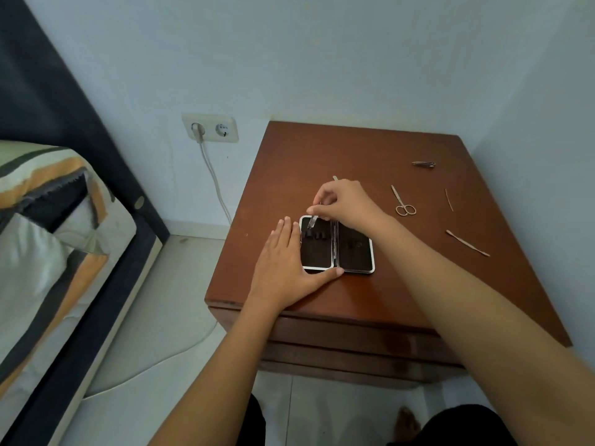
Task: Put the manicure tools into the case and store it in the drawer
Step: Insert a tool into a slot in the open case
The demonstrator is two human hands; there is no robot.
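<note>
Case (337, 249) open flat on nightstand (322, 156), left hand (283, 262) spread against its edge, right hand (341, 201) pinching small tool (311, 222) — over left half

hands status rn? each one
Left hand: open, flat, steadying the open case.
Right hand: closed, pinching a small metal tool over the case.

The reddish-brown wooden worktop (363, 149) carries an open black-lined case with a silver-white rim (354, 252). Silver metal scissors (402, 202) and other thin silvery tools lie toward its right edge. The wall is pale blue-white, and the bed's cover (48, 220) has orange, grey and white stripes.
</note>
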